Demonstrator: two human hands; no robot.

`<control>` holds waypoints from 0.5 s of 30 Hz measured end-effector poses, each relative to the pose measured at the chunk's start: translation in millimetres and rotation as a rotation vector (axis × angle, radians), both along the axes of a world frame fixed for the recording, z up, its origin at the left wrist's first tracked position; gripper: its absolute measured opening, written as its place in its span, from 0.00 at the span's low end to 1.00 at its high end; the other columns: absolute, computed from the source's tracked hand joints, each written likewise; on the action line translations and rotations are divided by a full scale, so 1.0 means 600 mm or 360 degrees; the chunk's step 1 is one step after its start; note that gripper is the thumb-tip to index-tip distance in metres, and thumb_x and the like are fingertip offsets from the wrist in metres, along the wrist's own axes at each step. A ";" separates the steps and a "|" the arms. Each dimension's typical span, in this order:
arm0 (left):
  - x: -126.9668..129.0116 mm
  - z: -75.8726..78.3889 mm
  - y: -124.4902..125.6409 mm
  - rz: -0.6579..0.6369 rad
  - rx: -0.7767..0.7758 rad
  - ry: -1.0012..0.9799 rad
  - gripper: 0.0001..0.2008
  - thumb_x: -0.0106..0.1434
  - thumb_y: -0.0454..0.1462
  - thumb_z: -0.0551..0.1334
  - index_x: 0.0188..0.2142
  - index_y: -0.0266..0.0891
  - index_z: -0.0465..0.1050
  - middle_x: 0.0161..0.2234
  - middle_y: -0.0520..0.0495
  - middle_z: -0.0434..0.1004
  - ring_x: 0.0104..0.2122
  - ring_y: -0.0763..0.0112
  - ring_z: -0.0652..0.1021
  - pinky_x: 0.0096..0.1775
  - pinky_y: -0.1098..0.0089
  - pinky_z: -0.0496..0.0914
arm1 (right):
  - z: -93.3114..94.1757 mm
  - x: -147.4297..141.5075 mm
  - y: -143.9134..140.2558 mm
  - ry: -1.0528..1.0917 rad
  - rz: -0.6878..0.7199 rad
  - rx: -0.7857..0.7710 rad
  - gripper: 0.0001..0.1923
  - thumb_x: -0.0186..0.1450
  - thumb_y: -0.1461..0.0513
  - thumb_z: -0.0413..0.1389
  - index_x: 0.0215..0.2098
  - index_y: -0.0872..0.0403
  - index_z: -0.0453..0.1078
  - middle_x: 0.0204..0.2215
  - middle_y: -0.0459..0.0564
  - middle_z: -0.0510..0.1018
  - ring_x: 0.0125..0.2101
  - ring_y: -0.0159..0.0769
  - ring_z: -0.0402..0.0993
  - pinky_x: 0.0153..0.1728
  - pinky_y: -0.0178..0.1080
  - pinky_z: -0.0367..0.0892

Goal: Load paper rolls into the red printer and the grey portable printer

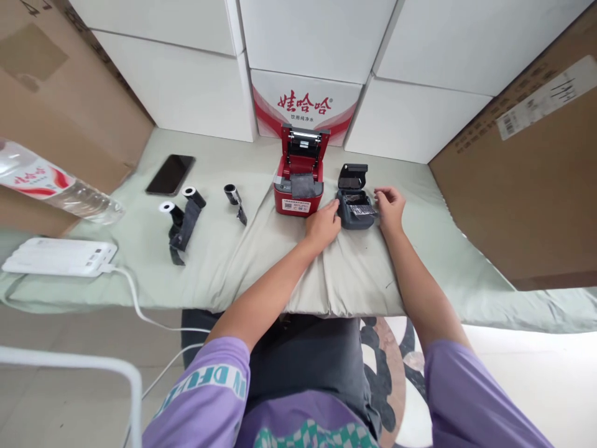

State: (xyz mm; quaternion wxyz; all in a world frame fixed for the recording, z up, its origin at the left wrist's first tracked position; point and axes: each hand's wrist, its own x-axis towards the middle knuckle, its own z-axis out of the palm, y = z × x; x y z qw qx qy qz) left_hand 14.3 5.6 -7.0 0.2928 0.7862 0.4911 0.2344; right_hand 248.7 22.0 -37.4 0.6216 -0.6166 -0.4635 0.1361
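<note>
A small dark grey portable printer (357, 219) stands on the cloth with its lid (353, 177) raised. A printed strip of paper (362, 210) lies across its front opening. My left hand (324, 224) is closed against the printer's left side, fingertips touching it. To the right, my right hand (390, 208) has its fingers curled into a pinch beside the body; whatever they hold cannot be made out. Just left of the small printer is a larger red printer (298, 204), its cover tipped up and a dark strip (303, 185) hanging over its front.
Dark paper rolls (172, 213) and a smaller loose roll (231, 194) lie to the left, near a phone (170, 175). Farther left are a white power bank (60, 256) with a cable and a water bottle (60, 186). White boxes (312, 37) back the surface; cardboard boxes (527, 186) flank it.
</note>
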 end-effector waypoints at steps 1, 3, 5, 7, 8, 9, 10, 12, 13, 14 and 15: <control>0.000 0.001 -0.001 -0.0002 0.0000 -0.0008 0.29 0.71 0.35 0.53 0.71 0.44 0.65 0.70 0.55 0.65 0.66 0.67 0.72 0.63 0.69 0.69 | 0.000 0.001 0.000 0.0008 0.0041 -0.0002 0.11 0.59 0.54 0.59 0.34 0.52 0.77 0.31 0.46 0.77 0.31 0.35 0.71 0.38 0.43 0.71; -0.001 0.003 -0.002 0.0000 0.0003 -0.0019 0.29 0.70 0.35 0.53 0.70 0.44 0.66 0.70 0.54 0.66 0.65 0.66 0.73 0.62 0.68 0.70 | 0.005 0.003 0.002 -0.0040 0.0170 -0.0017 0.14 0.59 0.51 0.61 0.34 0.52 0.79 0.36 0.50 0.78 0.39 0.39 0.75 0.42 0.45 0.73; -0.002 0.004 -0.002 0.0004 0.0011 -0.0030 0.29 0.70 0.35 0.53 0.70 0.43 0.66 0.69 0.54 0.67 0.64 0.65 0.74 0.61 0.68 0.71 | 0.021 0.009 0.007 -0.0198 0.0330 -0.0120 0.16 0.58 0.48 0.64 0.35 0.51 0.81 0.46 0.55 0.77 0.51 0.46 0.75 0.49 0.50 0.73; -0.001 0.004 -0.002 0.0006 0.0024 -0.0041 0.30 0.70 0.35 0.54 0.70 0.43 0.66 0.69 0.53 0.68 0.63 0.64 0.75 0.59 0.68 0.72 | 0.047 0.013 0.017 -0.0509 0.0470 -0.0373 0.15 0.57 0.50 0.67 0.36 0.49 0.83 0.58 0.57 0.72 0.60 0.51 0.69 0.60 0.56 0.67; -0.001 0.003 -0.001 0.0008 0.0029 -0.0041 0.30 0.70 0.35 0.54 0.70 0.43 0.65 0.68 0.53 0.69 0.62 0.64 0.76 0.58 0.67 0.73 | 0.063 0.013 0.023 -0.0707 0.0520 -0.0539 0.14 0.56 0.52 0.69 0.38 0.49 0.84 0.62 0.57 0.69 0.64 0.53 0.66 0.65 0.58 0.62; 0.000 0.002 -0.001 0.0011 0.0032 -0.0037 0.30 0.70 0.35 0.54 0.71 0.44 0.65 0.68 0.53 0.69 0.61 0.64 0.77 0.58 0.67 0.73 | 0.080 0.010 0.029 -0.0914 0.0553 -0.0712 0.14 0.56 0.54 0.69 0.40 0.48 0.85 0.66 0.57 0.66 0.66 0.55 0.62 0.69 0.60 0.56; 0.000 0.000 0.001 0.0014 0.0033 -0.0029 0.30 0.70 0.36 0.54 0.71 0.44 0.65 0.68 0.54 0.70 0.60 0.63 0.78 0.57 0.67 0.74 | 0.098 0.005 0.035 -0.1116 0.0568 -0.0881 0.15 0.56 0.56 0.70 0.42 0.48 0.85 0.67 0.58 0.63 0.68 0.57 0.59 0.70 0.60 0.52; 0.002 -0.004 0.003 0.0019 0.0037 -0.0010 0.31 0.69 0.36 0.54 0.71 0.44 0.65 0.68 0.54 0.70 0.59 0.63 0.78 0.56 0.67 0.74 | 0.133 -0.017 0.043 -0.1458 0.0556 -0.1174 0.17 0.58 0.59 0.69 0.46 0.48 0.85 0.67 0.60 0.64 0.68 0.60 0.57 0.69 0.59 0.54; 0.003 -0.006 0.004 0.0020 0.0039 -0.0003 0.31 0.69 0.36 0.54 0.71 0.44 0.65 0.68 0.54 0.70 0.59 0.63 0.78 0.56 0.67 0.74 | 0.147 -0.032 0.046 -0.1596 0.0546 -0.1284 0.18 0.59 0.59 0.68 0.48 0.49 0.84 0.66 0.61 0.66 0.67 0.61 0.59 0.67 0.57 0.58; 0.004 -0.008 0.005 0.0014 0.0042 0.0002 0.31 0.69 0.36 0.54 0.71 0.44 0.65 0.68 0.54 0.70 0.59 0.63 0.78 0.56 0.67 0.74 | 0.160 -0.048 0.046 -0.1717 0.0526 -0.1369 0.18 0.60 0.58 0.67 0.49 0.49 0.84 0.64 0.63 0.68 0.65 0.62 0.62 0.64 0.56 0.61; 0.004 -0.010 0.006 0.0008 0.0047 0.0006 0.31 0.69 0.36 0.55 0.71 0.44 0.65 0.68 0.54 0.70 0.60 0.63 0.78 0.56 0.68 0.74 | 0.170 -0.064 0.046 -0.1821 0.0495 -0.1430 0.19 0.60 0.58 0.67 0.50 0.49 0.84 0.61 0.64 0.71 0.63 0.62 0.64 0.61 0.55 0.64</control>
